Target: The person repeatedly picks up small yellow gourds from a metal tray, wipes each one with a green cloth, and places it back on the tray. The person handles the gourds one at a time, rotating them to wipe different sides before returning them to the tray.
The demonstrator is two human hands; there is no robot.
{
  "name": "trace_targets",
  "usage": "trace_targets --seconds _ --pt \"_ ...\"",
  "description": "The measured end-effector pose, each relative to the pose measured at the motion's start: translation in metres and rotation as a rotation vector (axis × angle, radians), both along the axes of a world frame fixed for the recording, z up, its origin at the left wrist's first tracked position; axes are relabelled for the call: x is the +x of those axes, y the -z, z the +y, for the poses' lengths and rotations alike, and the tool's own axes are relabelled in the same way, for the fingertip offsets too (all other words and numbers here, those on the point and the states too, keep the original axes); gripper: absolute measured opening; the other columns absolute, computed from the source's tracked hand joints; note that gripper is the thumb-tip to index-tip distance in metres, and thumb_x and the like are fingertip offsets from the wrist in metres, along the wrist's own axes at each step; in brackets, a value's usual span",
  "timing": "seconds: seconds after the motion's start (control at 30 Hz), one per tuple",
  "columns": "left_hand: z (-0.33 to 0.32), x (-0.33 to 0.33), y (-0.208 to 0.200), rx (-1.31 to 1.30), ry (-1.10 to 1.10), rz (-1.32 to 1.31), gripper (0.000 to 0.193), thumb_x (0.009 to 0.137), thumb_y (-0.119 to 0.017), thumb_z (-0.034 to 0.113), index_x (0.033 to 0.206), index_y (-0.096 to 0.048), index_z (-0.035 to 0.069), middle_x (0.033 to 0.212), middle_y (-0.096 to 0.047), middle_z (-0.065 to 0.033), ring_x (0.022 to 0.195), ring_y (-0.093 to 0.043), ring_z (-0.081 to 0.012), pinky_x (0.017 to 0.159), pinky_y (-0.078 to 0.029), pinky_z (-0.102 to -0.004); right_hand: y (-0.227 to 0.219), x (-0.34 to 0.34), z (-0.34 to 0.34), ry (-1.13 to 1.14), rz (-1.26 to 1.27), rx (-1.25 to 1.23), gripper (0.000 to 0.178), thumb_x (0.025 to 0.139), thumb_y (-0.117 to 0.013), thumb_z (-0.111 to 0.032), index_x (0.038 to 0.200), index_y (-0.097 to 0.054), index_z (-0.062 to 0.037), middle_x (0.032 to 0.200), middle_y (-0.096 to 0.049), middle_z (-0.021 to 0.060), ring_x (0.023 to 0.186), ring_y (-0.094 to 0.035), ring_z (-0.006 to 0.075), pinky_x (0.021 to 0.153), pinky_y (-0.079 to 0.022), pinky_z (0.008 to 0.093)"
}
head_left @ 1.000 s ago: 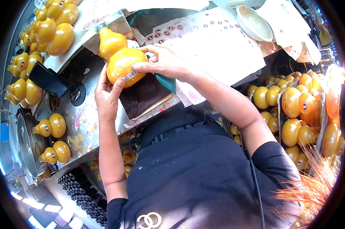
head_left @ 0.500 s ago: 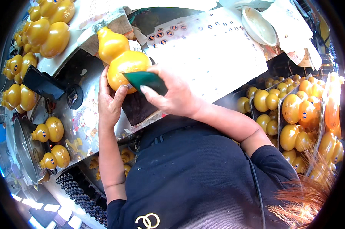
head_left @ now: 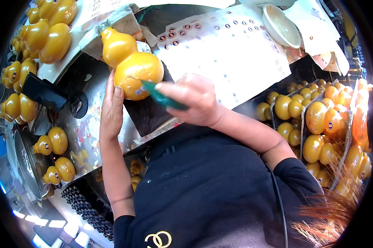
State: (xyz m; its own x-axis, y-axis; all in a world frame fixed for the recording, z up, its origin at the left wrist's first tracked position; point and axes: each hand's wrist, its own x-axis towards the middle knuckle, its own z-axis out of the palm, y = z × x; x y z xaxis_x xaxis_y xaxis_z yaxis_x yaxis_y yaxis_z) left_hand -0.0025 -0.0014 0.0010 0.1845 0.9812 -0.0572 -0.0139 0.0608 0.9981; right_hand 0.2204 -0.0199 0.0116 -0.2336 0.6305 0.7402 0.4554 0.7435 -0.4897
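A glossy yellow-orange bottle gourd (head_left: 137, 72) lies tilted on the work surface, its neck end against a cloth-wrapped block (head_left: 108, 31). My left hand (head_left: 112, 108) steadies its wide bulb from the left, with the thumb near me and the fingertips partly hidden behind it. In my closed right hand (head_left: 198, 99) is a flat green scraper (head_left: 165, 98), its tip at the bulb's right side. A small pale barcode sticker (head_left: 141, 90) shows on the bulb just beside that tip. Beneath the gourd is a dark pad (head_left: 147, 118).
Sticker sheets (head_left: 227, 62) cover the bench to the right, with a white bowl (head_left: 281, 27) beyond. A phone on a stand (head_left: 44, 93) stands at left. More gourds (head_left: 56, 140) sit along the left, and others (head_left: 314, 111) fill divided crates at right.
The scraper has turned and shifted slightly right and toward me, uncovering the barcode sticker. The gourd and my left hand have moved a little left.
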Motion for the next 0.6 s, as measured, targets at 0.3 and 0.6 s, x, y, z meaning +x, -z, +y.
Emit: trace_targets --seconds 0.3,0.6 --pt "0.003 -0.002 -0.008 -0.045 0.063 -0.030 0.067 0.098 -0.045 0.044 0.145 -0.027 -0.001 0.140 -0.042 -0.0134 0.130 -0.041 -0.0212 0.109 -0.030 -0.0337 -0.009 -0.033 -0.009 -0.089 -0.233 0.032 0.021 0.075 -0.066 -0.011 0.096 -0.063 -0.0119 0.075 -0.049 -0.0008 0.064 -0.055 0.0129 0.055 -0.043 0.0277" --pt "-0.004 0.019 -0.020 -0.002 -0.091 -0.037 0.088 0.085 -0.063 0.050 0.145 -0.024 0.000 0.139 -0.040 -0.0158 0.130 -0.041 -0.0235 0.108 -0.032 -0.0361 -0.053 0.015 0.021 -0.310 0.514 -1.024 0.016 0.082 -0.063 -0.020 0.085 -0.064 -0.0042 0.077 -0.057 0.0005 0.075 -0.055 0.0084 0.069 -0.045 0.0251"
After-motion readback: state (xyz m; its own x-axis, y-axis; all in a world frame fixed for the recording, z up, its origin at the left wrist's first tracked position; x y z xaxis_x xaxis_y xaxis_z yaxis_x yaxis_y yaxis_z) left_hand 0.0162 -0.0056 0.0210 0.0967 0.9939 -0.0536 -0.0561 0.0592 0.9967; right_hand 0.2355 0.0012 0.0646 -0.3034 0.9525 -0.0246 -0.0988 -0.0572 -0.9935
